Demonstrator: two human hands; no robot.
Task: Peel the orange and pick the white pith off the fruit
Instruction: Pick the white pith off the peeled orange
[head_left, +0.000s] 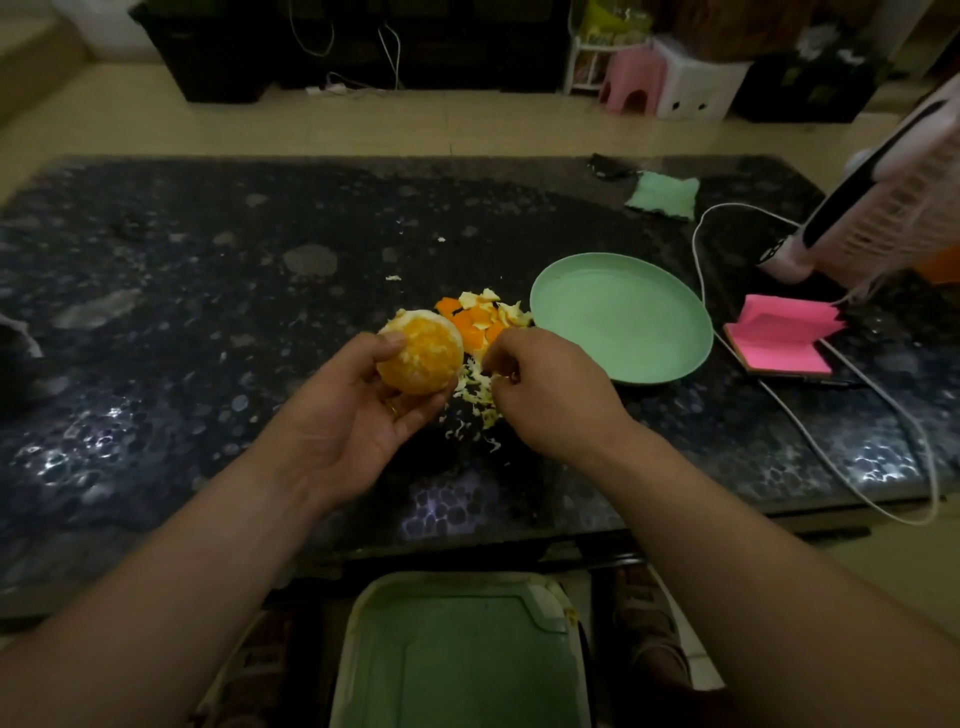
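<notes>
- The left grip (353, 415) clasps the peeled orange (420, 358) in its fingertips, above the bench (156, 312).
- The right grip (545, 389), fingers curled, hovers just beside the orange over pith shreds (475, 389); whether it pinches any is unclear.

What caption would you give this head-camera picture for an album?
Left hand holds the peeled orange; right hand hovers over the pith scraps, beside a green plate.
</notes>
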